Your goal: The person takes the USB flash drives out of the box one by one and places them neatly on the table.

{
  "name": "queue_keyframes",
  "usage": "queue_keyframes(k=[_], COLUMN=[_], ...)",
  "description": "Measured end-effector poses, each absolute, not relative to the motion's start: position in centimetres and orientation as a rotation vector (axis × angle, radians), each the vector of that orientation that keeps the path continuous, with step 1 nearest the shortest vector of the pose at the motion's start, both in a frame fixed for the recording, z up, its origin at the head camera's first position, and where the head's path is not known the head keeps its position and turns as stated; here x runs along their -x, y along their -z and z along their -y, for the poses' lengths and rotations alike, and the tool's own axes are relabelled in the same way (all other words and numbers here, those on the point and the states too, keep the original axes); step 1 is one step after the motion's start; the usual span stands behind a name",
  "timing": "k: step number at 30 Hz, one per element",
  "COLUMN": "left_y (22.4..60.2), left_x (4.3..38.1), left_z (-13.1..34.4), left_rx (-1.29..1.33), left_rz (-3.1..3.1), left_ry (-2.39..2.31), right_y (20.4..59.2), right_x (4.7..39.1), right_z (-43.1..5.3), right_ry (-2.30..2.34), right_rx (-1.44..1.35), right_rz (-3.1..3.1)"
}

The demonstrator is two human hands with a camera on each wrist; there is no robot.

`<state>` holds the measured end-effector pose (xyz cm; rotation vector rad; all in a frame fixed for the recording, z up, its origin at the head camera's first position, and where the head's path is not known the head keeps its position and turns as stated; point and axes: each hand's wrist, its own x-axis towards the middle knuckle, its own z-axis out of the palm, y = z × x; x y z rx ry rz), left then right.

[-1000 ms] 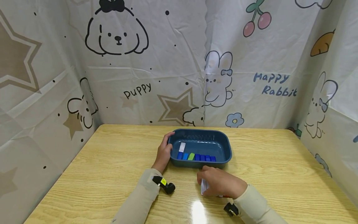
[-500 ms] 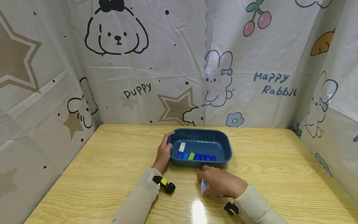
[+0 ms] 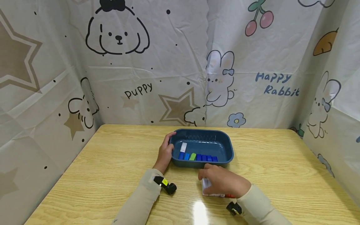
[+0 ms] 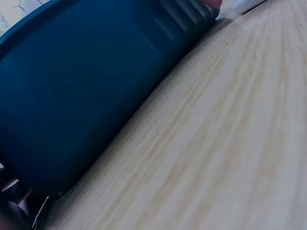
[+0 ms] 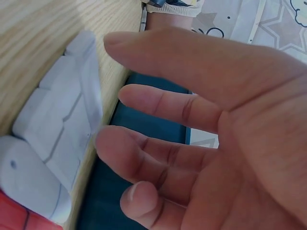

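Note:
My left hand [image 3: 164, 156] holds the left end of a dark blue plastic tray [image 3: 187, 163], thumb at the rim. Along the tray's near inner side lie several small blocks: dark blue ones [image 3: 203, 158], a light blue one [image 3: 187, 156], a green one [image 3: 192, 156], and a white one [image 3: 183, 147] farther in. Just in front of the tray, my right hand [image 3: 226, 180] hovers over a row of white blocks [image 5: 53, 105] on the table. Its thumb and fingers are apart and loosely bent, with nothing between them. Red blocks [image 5: 21, 215] continue the row, partly hidden.
The wooden table [image 3: 121, 156] carries the tray near its back edge. Behind and at both sides hangs a printed white curtain [image 3: 180, 62]. A black wrist camera [image 3: 168, 187] sits on the left sleeve and another camera [image 3: 234, 208] on the right.
My right hand has lifted and opened slightly, so more of the white row and red blocks shows beneath it. The left hand and tray stay in place.

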<state>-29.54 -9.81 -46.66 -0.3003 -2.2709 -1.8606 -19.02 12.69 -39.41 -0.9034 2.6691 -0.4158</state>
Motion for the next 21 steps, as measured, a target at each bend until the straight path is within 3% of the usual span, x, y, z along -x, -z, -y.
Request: queue_keyframes(k=[21], left_y=[46.8], left_x=[29.7], left_z=[10.0], left_rx=[0.288], left_rz=[2.262], left_ry=[1.859], right_y=[37.9], right_x=[19.4], right_z=[-13.1], right_ry=[0.555], right_rx=[1.105], right_rz=[-2.773])
